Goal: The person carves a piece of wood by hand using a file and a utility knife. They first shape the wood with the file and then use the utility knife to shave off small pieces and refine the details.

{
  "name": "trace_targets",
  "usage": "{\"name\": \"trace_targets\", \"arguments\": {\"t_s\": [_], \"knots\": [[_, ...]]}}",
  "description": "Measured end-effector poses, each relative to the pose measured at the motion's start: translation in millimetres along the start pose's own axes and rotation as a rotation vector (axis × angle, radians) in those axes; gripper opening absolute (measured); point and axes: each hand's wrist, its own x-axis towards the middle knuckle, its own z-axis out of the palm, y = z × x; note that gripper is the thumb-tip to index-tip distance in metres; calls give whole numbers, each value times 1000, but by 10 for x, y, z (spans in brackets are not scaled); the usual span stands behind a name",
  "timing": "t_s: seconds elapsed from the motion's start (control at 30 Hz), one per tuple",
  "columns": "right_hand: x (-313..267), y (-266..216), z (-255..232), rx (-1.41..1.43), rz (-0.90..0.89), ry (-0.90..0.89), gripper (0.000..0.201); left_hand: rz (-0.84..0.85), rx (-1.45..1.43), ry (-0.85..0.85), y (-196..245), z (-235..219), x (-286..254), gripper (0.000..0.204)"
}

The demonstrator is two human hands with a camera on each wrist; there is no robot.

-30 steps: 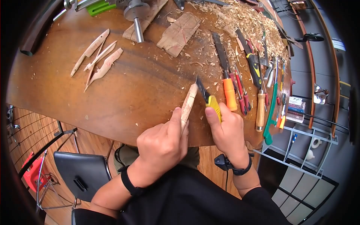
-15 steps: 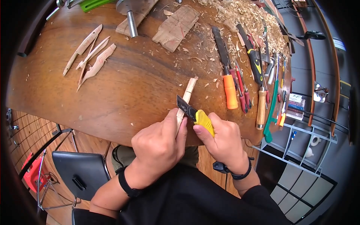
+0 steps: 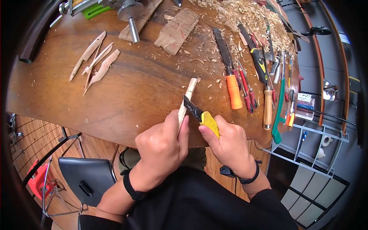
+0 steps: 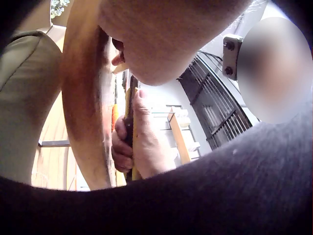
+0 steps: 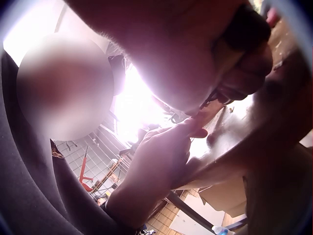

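Note:
My left hand [image 3: 161, 140] grips the lower end of a slim, pale wooden stick [image 3: 189, 89], thumb along its side. The stick points up and away over the table, with notches cut across it. In my right hand [image 3: 229, 142] is a yellow and black utility knife [image 3: 209, 123], its thumb pressed on the handle. The dark blade [image 3: 191, 109] lies against the stick just above the left fingertips. The left wrist view shows the right fingers curled round the knife [image 4: 129, 110]. In the right wrist view, the left hand [image 5: 164, 149] is close below the right.
A wooden table [image 3: 115, 103] carries carved wooden pieces [image 3: 105, 67] at left and a rough block [image 3: 177, 31] at the back. Chisels, one orange-handled [image 3: 234, 92], files and other tools lie at right, beside heaped shavings [image 3: 264, 23]. A black chair [image 3: 87, 178] stands at left.
The knife has come down from beyond the stick's tip to just above the left fingers, then shifted slightly on the stick. The stick's tip has moved a little left.

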Motion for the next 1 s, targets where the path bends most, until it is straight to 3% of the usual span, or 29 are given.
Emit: {"name": "trace_targets", "arguments": {"t_s": [1.0], "knots": [[99,-59,59,0,75,50,52,60,127,3,6,26,-24,16]]}}
